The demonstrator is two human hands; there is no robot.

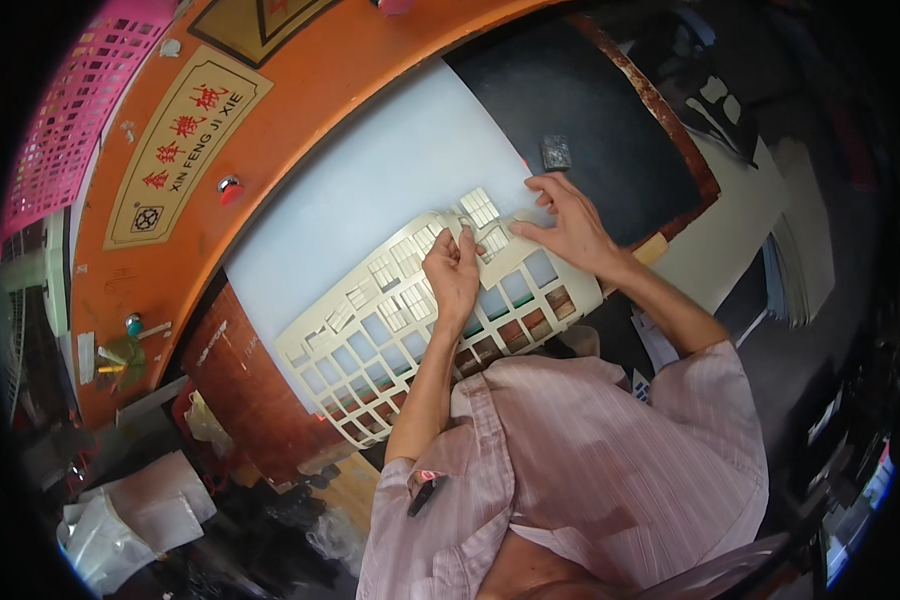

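A cream sheet [418, 292], cut into a grid with several square windows, lies slantwise on a pale blue-white board [360, 180]. Several small slatted cream pieces [478, 207] sit in or on its upper part. My left hand [452, 278] is over the sheet's upper middle, fingers bent together at the slatted pieces. Whatever lies between those fingertips is too small to make out. To its right, my right hand [578, 232] hovers by the sheet's upper right end, thumb and fingers apart with nothing seen between them.
An orange machine frame [195, 300] with a red button [230, 190] arches along the far left. On the dark panel [570, 110] lies a small dark block [555, 153]. A pink basket [80, 110] stands at far left; stacked sheets [795, 265] are at right.
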